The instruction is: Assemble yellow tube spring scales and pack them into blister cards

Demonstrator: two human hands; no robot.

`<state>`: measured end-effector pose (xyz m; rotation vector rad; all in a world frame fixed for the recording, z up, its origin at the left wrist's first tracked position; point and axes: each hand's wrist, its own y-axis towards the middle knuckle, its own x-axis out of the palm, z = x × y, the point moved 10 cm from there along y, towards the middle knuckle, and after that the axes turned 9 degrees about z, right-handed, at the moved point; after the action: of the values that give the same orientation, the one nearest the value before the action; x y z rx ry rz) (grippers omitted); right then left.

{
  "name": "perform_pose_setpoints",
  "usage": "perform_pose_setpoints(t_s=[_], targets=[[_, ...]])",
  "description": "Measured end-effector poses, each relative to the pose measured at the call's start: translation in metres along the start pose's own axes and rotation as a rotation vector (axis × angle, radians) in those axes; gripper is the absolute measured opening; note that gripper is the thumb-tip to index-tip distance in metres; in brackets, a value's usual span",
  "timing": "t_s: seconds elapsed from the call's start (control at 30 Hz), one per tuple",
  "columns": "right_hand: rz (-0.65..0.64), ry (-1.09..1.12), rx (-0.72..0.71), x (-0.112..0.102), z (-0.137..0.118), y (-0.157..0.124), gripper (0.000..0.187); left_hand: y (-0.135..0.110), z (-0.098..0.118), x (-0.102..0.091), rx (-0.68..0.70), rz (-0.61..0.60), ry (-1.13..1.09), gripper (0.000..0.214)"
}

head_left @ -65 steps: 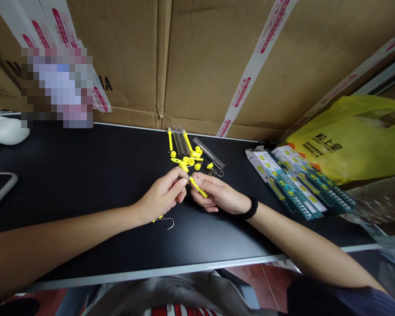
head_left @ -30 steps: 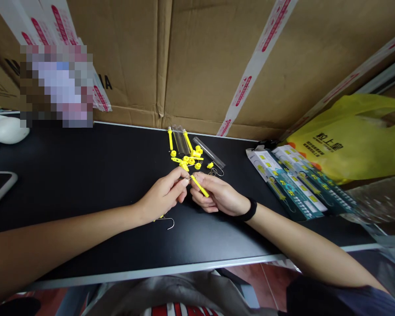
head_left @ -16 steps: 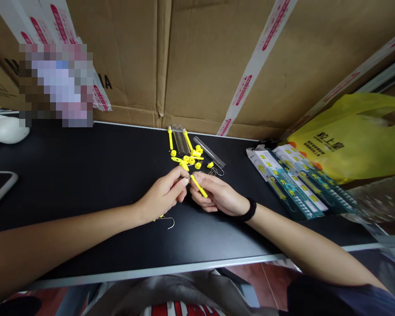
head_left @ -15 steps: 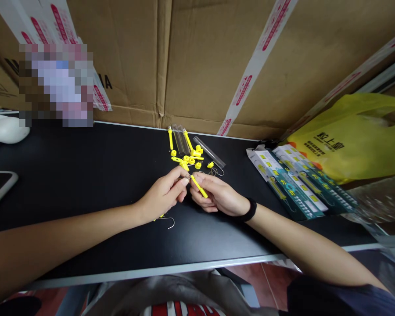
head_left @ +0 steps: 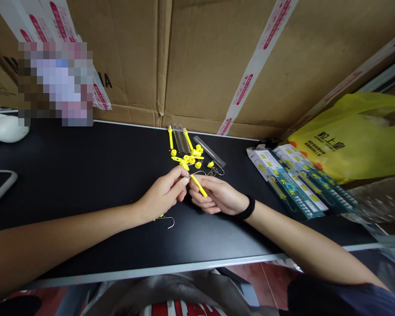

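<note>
Close together above the black table, my left hand (head_left: 166,193) and my right hand (head_left: 217,193) both have their fingers closed. A slim yellow plastic rod (head_left: 199,186) slants down across my right fingers, which grip it. Between my left thumb and forefinger is a small metal ring (head_left: 187,176), at the upper end of the rod. A bent wire shows just behind the right fingertips. Under my left wrist lies a metal hook (head_left: 171,223) with yellow bits, partly hidden. Beyond my hands are loose yellow caps (head_left: 198,165), yellow rods (head_left: 170,138) and clear plastic tubes (head_left: 181,140).
Blue-green printed packages (head_left: 291,193) lie at the right, beside a yellow plastic bag (head_left: 352,140). Large cardboard boxes (head_left: 210,66) stand along the table's back edge. At the left are a white rounded object (head_left: 8,128) and a pale-edged device (head_left: 0,188).
My right hand's lower fingers and the yellow rod have shifted very slightly; a bit more of the wire shows behind the right fingertips. The left hand keeps its place.
</note>
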<state>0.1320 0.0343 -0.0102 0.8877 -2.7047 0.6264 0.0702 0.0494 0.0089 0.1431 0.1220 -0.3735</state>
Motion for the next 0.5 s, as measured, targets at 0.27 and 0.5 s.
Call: perform_pose_setpoints(t_s=[0.27, 0.5], targets=[[-0.038, 0.052, 0.056, 0.0003, 0.0032, -0.0007, 0.027, 0.0005, -0.0017, -0.0012, -0.018, 0.022, 0.082, 0.018], [-0.041, 0.044, 0.079, -0.0001, 0.0051, -0.0007, 0.026, 0.0006, -0.0008, -0.0016, -0.020, 0.032, 0.050, 0.019]])
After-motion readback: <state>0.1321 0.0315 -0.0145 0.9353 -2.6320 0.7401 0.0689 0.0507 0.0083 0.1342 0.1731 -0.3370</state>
